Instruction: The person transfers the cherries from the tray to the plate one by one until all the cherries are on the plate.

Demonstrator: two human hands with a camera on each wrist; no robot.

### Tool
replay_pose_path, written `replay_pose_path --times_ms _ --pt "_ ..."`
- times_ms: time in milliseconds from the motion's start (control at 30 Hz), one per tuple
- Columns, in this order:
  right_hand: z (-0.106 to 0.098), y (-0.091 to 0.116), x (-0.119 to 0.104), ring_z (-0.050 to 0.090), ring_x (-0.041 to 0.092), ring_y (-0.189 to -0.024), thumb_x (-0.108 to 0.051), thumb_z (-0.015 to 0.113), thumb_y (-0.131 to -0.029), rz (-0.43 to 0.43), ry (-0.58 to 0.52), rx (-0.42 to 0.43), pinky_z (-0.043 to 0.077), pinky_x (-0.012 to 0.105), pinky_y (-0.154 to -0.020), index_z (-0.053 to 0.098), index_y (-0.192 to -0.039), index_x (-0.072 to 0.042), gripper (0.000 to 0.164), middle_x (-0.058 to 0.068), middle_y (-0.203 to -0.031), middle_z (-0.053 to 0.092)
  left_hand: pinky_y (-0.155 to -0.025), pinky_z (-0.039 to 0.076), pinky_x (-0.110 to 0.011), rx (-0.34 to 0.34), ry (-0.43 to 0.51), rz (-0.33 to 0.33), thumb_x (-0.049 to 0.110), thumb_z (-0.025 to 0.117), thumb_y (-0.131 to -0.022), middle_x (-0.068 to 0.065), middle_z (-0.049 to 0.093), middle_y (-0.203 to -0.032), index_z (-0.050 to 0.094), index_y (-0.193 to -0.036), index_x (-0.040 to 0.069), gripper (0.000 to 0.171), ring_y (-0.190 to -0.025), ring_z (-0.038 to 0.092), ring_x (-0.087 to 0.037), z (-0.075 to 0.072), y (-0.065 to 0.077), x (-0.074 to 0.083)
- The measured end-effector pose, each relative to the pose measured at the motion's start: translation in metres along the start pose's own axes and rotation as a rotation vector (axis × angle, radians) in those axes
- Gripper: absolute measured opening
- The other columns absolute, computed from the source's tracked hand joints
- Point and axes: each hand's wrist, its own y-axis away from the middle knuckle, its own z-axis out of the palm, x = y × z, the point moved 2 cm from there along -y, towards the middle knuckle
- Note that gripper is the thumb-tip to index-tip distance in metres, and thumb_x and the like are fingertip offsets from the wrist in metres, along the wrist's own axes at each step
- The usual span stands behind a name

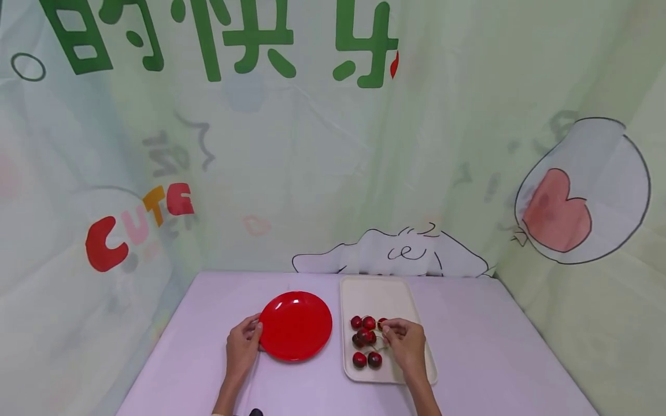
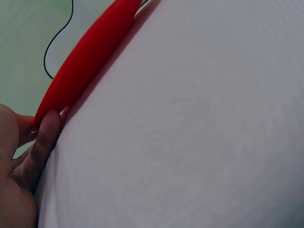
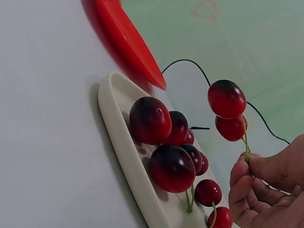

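A round red plate (image 1: 295,326) lies on the table to the left of a cream tray (image 1: 382,297). My left hand (image 1: 243,344) grips the plate's left rim, and the left wrist view shows that red rim (image 2: 88,59) between thumb and fingers. Over the tray, my right hand (image 1: 408,345) pinches the green stems (image 3: 245,137) of a pair of dark red cherries (image 3: 227,99), which stand above the others in the right wrist view. Several more cherries (image 1: 359,359) with stems lie in the tray.
The table has a pale lilac cover (image 1: 478,346). A printed curtain (image 1: 322,173) hangs behind it and along both sides. Near the bottom edge of the head view, beside the left forearm, shows a small black object (image 1: 255,412), its kind unclear.
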Motion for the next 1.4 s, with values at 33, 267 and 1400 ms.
replay_pose_path --times_ms 33,267,1400 --pt "0.002 -0.001 -0.001 0.071 0.013 -0.069 0.01 0.07 -0.1 -0.006 -0.002 -0.006 0.063 0.022 -0.064 0.078 -0.103 0.013 0.009 0.026 -0.098 0.081 -0.06 0.058 -0.017 0.004 0.002 0.005 0.014 0.064 -0.111 -0.025 0.076 -0.126 0.069 -0.144 0.003 0.035 -0.07 0.068 -0.007 0.0 -0.001 0.0" --pt "0.004 -0.002 -0.002 0.073 0.015 -0.069 0.008 0.07 -0.1 -0.013 0.034 0.002 0.064 0.024 -0.063 0.078 -0.104 0.012 0.009 0.022 -0.094 0.081 -0.06 0.059 -0.017 0.001 0.023 0.026 0.012 0.066 -0.109 -0.024 0.076 -0.124 0.069 -0.143 0.003 0.035 -0.07 0.068 -0.008 0.009 -0.006 0.005" --pt "0.058 -0.004 -0.03 0.073 0.017 -0.073 0.007 0.072 -0.1 -0.026 0.018 -0.11 0.062 0.017 -0.065 0.078 -0.107 0.011 0.01 0.025 -0.097 0.08 -0.056 0.059 -0.018 0.043 0.052 0.069 0.007 0.068 -0.107 -0.024 0.078 -0.115 0.074 -0.135 0.002 0.03 -0.069 0.073 -0.007 0.0 -0.014 -0.008"
